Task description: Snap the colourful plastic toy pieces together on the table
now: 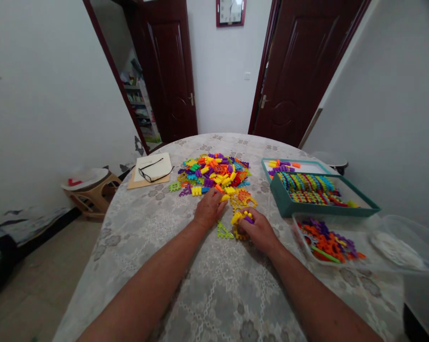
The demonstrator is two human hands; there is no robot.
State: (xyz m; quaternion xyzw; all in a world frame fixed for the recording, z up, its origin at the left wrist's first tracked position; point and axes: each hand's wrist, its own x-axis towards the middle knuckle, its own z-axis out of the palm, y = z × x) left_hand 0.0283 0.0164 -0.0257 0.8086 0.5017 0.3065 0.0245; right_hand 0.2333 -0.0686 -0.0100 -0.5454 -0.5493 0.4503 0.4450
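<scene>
Yellow and purple plastic blocks (237, 217) are clasped in the right hand (260, 231), on the near side of the block heap (214, 168), likely leaving the left hand (208, 209) to work the heap's near edge; its grip I cannot tell.

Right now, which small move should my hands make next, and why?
Perhaps the left hand could bring the small yellow piece to the right hand. The right hand holds yellow and purple pieces, and the left hand is at that small yellow piece, by the near edge of the pile; whether it grips it, I cannot tell.
</scene>
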